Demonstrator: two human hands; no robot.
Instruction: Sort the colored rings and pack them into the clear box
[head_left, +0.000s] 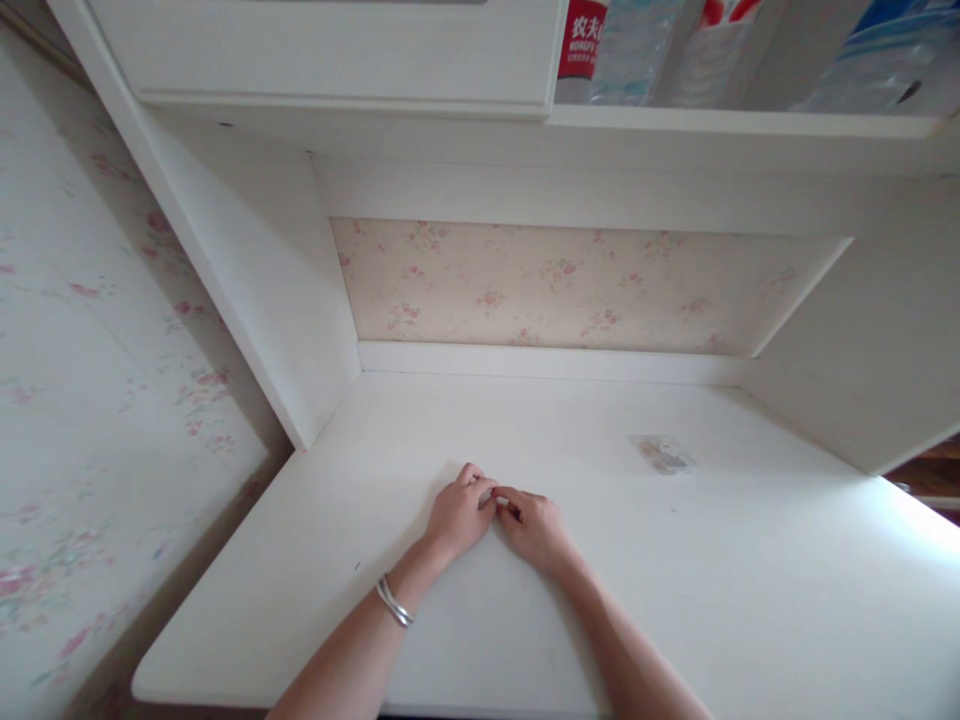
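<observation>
My left hand [459, 512] and my right hand [534, 526] rest together on the white desk top [720, 570], near its middle. Their fingertips meet in a pinch around something tiny and pale that I cannot make out. Both hands have their fingers curled in. A silver bangle [394, 602] sits on my left wrist. A small clear plastic packet [663, 453] lies flat on the desk to the right of and beyond my right hand, apart from it.
The desk sits in a white alcove with flowered wallpaper [555, 285] at the back and side panels left and right. A shelf [742, 122] above holds water bottles [630, 50]. A flowered wall runs along the left.
</observation>
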